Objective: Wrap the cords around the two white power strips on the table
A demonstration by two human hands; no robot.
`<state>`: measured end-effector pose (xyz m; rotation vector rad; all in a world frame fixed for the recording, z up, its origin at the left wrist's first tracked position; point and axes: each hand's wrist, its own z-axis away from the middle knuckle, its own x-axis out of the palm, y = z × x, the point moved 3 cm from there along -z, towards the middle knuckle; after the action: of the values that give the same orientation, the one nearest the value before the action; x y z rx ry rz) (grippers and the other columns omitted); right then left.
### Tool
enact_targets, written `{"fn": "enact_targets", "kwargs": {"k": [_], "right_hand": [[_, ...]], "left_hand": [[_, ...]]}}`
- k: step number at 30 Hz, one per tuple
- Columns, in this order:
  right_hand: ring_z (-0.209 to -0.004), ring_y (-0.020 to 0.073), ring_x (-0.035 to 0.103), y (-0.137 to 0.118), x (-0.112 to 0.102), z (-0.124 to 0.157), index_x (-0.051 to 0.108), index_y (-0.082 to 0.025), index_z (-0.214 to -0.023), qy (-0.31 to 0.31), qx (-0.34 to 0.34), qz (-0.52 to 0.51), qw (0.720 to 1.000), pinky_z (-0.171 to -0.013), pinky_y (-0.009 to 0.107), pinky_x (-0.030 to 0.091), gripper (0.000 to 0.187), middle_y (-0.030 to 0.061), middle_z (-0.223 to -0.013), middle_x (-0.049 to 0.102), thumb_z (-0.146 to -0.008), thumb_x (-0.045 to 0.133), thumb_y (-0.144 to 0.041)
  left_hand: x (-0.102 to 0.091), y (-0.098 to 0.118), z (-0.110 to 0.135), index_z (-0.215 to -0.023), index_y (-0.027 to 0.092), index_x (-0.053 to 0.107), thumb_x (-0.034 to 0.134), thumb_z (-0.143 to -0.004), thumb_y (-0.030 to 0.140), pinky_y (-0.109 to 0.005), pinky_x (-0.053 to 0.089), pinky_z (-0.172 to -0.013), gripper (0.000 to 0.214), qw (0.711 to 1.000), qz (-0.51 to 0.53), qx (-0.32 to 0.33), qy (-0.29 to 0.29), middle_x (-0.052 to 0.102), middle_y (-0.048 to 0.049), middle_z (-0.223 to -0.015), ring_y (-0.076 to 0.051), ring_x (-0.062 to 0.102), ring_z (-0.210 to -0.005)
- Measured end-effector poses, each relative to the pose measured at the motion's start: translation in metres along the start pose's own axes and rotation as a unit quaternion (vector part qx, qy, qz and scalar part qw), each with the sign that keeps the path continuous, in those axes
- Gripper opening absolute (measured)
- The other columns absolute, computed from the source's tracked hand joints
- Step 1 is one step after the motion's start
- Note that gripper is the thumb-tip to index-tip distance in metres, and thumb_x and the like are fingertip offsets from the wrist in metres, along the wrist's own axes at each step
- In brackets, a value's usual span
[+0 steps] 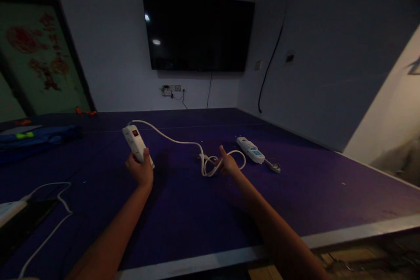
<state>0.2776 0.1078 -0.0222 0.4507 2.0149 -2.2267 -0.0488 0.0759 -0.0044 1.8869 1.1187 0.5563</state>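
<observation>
My left hand (141, 170) grips the lower end of a white power strip (135, 140), which is tilted up off the purple surface and has a dark red switch near its top. Its white power cord (173, 141) leaves the top end and curves right into loose loops. My right hand (229, 164) is at those loops, thumb raised, with its fingers closed around the cord; part of the grip is hidden. A plug (204, 157) lies beside the loops. To the right rests a second white power strip (251, 150) with cord wrapped round it and its plug (274, 167) sticking out.
The purple surface (183, 218) has a pale front edge (197, 264). At left lie a white device with a cable (70, 213), a dark flat object (33, 223) and blue cloth (49, 138). A television (200, 30) hangs on the wall above sockets (177, 88).
</observation>
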Motion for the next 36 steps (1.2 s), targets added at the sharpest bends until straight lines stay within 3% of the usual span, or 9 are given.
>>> {"fn": "enact_targets", "kwargs": {"k": [2, 6, 9, 15, 19, 25, 31, 33, 36], "right_hand": [[-0.051, 0.0219, 0.061, -0.003, -0.016, 0.002, 0.06, -0.014, -0.051, 0.114, -0.044, 0.174, 0.977, -0.059, 0.034, 0.049, 0.071, 0.0145, -0.051, 0.06, -0.08, 0.031, -0.072], [-0.073, 0.031, 0.066, -0.006, -0.037, 0.01, 0.067, -0.011, -0.074, 0.278, -0.061, 0.374, 0.883, -0.065, 0.039, 0.048, 0.054, 0.0229, -0.077, 0.067, -0.075, 0.054, -0.063], [-0.075, 0.0305, 0.066, -0.009, -0.037, 0.015, 0.068, -0.01, -0.077, 0.294, -0.086, 0.423, 0.853, -0.066, 0.037, 0.048, 0.046, 0.0231, -0.076, 0.067, -0.078, 0.057, -0.055], [-0.077, 0.0278, 0.065, -0.025, -0.031, 0.023, 0.067, -0.013, -0.088, 0.294, -0.138, 0.451, 0.832, -0.064, 0.033, 0.046, 0.031, 0.019, -0.085, 0.067, -0.085, 0.054, -0.041], [-0.076, 0.0234, 0.065, -0.033, -0.025, 0.027, 0.067, -0.017, -0.085, 0.26, -0.195, 0.442, 0.836, -0.065, 0.029, 0.042, 0.029, 0.0139, -0.084, 0.068, -0.089, 0.047, -0.037], [-0.074, 0.0208, 0.063, -0.034, -0.018, 0.023, 0.068, -0.019, -0.08, 0.183, -0.257, 0.383, 0.868, -0.062, 0.025, 0.038, 0.019, 0.0088, -0.079, 0.069, -0.081, 0.053, -0.031], [-0.07, 0.0178, 0.062, -0.013, -0.008, -0.002, 0.069, -0.017, -0.079, 0.101, -0.309, 0.164, 0.931, -0.065, 0.025, 0.043, 0.02, 0.0053, -0.075, 0.068, -0.074, 0.05, -0.021], [-0.069, 0.0174, 0.063, -0.006, -0.006, -0.009, 0.069, -0.017, -0.091, 0.103, -0.294, 0.118, 0.943, -0.065, 0.026, 0.045, 0.026, 0.0047, -0.077, 0.069, -0.072, 0.051, -0.02], [-0.068, 0.0188, 0.063, 0.001, -0.014, -0.011, 0.069, -0.017, -0.095, 0.174, -0.235, 0.107, 0.95, -0.062, 0.026, 0.045, 0.03, 0.0053, -0.075, 0.069, -0.068, 0.059, -0.026]], "left_hand": [[-0.001, 0.004, 0.003, -0.105, 0.014, 0.055, 0.055, -0.072, 0.058, -0.042, 0.039, -0.09, 0.055, 1.0, -0.003, 0.007, 0.011, 0.054, -0.0108, -0.099, -0.027, 0.049, -0.102], [0.001, 0.011, 0.009, -0.108, 0.015, 0.054, 0.059, -0.069, 0.058, -0.041, 0.04, -0.089, 0.058, 0.998, -0.009, 0.067, -0.005, 0.053, -0.0104, -0.102, -0.026, 0.05, -0.102], [0.004, 0.016, 0.013, -0.111, 0.015, 0.052, 0.061, -0.069, 0.057, -0.042, 0.04, -0.09, 0.06, 0.993, -0.016, 0.117, -0.026, 0.052, -0.0112, -0.106, -0.027, 0.049, -0.104], [0.007, 0.024, 0.022, -0.113, 0.017, 0.051, 0.062, -0.069, 0.054, -0.043, 0.041, -0.089, 0.058, 0.988, -0.013, 0.14, -0.058, 0.05, -0.0108, -0.109, -0.027, 0.048, -0.106], [0.006, 0.022, 0.022, -0.112, 0.015, 0.052, 0.061, -0.07, 0.054, -0.043, 0.041, -0.089, 0.057, 0.991, -0.016, 0.121, -0.054, 0.051, -0.0106, -0.105, -0.026, 0.049, -0.104], [0.005, 0.012, 0.016, -0.109, 0.013, 0.053, 0.06, -0.069, 0.058, -0.044, 0.04, -0.089, 0.06, 0.993, -0.047, 0.104, -0.034, 0.054, -0.0113, -0.1, -0.028, 0.049, -0.101], [0.003, 0.019, 0.018, -0.111, 0.014, 0.052, 0.06, -0.069, 0.057, -0.045, 0.037, -0.091, 0.06, 0.987, -0.053, 0.151, -0.028, 0.054, -0.0124, -0.105, -0.029, 0.048, -0.104], [0.003, 0.023, 0.021, -0.112, 0.015, 0.052, 0.06, -0.069, 0.057, -0.045, 0.037, -0.091, 0.061, 0.983, -0.056, 0.172, -0.034, 0.054, -0.0127, -0.106, -0.029, 0.048, -0.105], [0.004, 0.029, 0.025, -0.113, 0.015, 0.051, 0.06, -0.07, 0.057, -0.045, 0.036, -0.092, 0.061, 0.976, -0.069, 0.202, -0.049, 0.054, -0.0131, -0.108, -0.029, 0.047, -0.105]]}}
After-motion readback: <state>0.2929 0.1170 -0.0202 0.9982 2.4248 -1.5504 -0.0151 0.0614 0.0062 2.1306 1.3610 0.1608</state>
